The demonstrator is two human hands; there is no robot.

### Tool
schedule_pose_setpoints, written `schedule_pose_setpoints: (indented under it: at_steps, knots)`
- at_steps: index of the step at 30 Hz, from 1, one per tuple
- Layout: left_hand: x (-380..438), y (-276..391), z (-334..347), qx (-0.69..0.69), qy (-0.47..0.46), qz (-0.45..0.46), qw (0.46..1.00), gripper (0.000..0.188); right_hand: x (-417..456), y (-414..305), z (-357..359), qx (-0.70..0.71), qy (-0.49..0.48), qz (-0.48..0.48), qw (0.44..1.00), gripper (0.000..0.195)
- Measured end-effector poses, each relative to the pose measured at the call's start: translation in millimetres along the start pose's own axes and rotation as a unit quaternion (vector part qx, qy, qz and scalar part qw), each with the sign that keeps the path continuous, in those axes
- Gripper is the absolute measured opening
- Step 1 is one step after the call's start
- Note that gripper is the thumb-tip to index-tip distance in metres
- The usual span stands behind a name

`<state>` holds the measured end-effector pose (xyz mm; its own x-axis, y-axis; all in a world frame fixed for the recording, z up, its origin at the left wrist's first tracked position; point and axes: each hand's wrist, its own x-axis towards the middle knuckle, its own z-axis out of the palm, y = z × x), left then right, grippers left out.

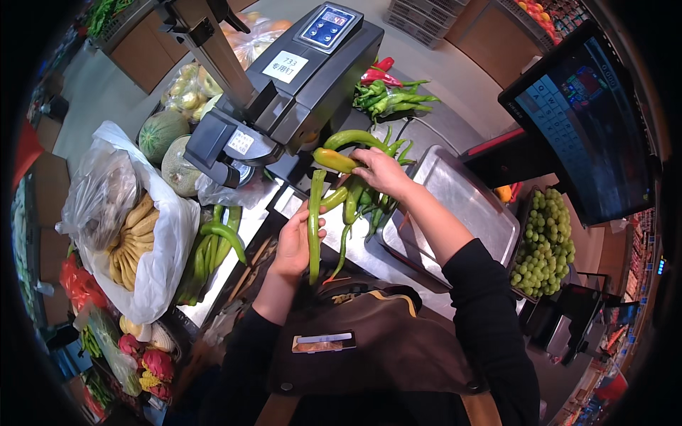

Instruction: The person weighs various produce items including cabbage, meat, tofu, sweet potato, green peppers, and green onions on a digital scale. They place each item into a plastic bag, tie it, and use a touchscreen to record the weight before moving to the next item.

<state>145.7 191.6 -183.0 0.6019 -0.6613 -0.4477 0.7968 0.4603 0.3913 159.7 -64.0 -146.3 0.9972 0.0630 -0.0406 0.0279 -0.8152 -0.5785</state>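
Observation:
My left hand [293, 242] holds a long green pepper [315, 229] upright between thumb and fingers. My right hand [384, 174] grips a yellow-green pepper [337, 161] by one end, over the pile. Behind that pepper lies a curved green pepper [354, 138]. Beneath and around my right hand are more long green peppers [352, 199] on the metal counter, some partly hidden by the hand. To the left of my left hand, another group of green peppers [213, 247] rests on a bright metal surface.
A bag-sealing machine [303, 80] stands ahead, beside melons [164, 136] and a white bag [176, 250] with bananas [133, 245]. On the right are a steel scale pan [469, 197], green grapes [543, 245] and a touchscreen monitor [581, 122]. Bundled peppers [394, 98] lie beyond.

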Motion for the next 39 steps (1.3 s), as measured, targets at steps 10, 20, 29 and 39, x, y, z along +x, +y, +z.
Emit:
schedule_pose_setpoints:
  at_steps: [10, 20, 29, 39]
  knots:
    - [-2, -8, -13, -0.139, 0.001, -0.025, 0.99, 0.037, -36, -36, -47, 0.302, 0.052, 0.105, 0.946, 0.03]
    - [24, -16, 5, 0.647, 0.112, 0.286, 0.698, 0.062, -120, -30, -31, 0.792, 0.242, 0.215, 0.518, 0.03]
    - [76, 24, 40, 0.724, 0.022, 0.401, 0.561, 0.053, -156, -41, -29, 0.761, 0.269, 0.195, 0.557, 0.038]
    - [25, -11, 68, 0.403, -0.134, 0.089, 0.901, 0.05, -134, -62, 0, 0.749, -0.006, 0.246, 0.615, 0.049]
